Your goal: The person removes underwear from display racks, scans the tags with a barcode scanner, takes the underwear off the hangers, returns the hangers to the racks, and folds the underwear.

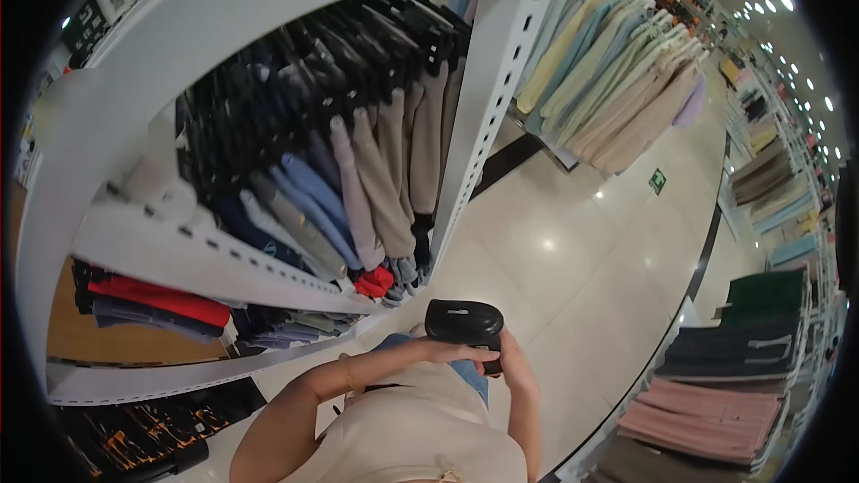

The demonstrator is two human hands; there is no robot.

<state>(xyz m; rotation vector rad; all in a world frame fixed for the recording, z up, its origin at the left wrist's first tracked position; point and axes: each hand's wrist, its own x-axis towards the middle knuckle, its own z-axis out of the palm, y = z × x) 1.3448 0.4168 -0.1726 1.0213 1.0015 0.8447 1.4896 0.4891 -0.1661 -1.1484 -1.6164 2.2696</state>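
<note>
A black handheld barcode scanner (pixel 464 320) is in front of my body, its rounded head pointing up and to the left. My right hand (pixel 514 360) is closed around its handle from the right side. From the left, my left hand (pixel 461 353) reaches across with its fingers pressed against the same handle, just below the head. Part of the handle is hidden behind the fingers. To the left of the scanner stands a white rack frame (pixel 488 98) with trousers (pixel 385 161) on black hangers. Neither hand touches the rack.
Folded red garments (pixel 161 300) lie on the rack's lower shelf. Pastel garments (pixel 582 63) hang farther ahead. Folded clothes in pink (pixel 698 416) and dark green (pixel 761 297) are stacked along the right. A tiled floor (pixel 573 259) runs between, with a green floor sign (pixel 658 182).
</note>
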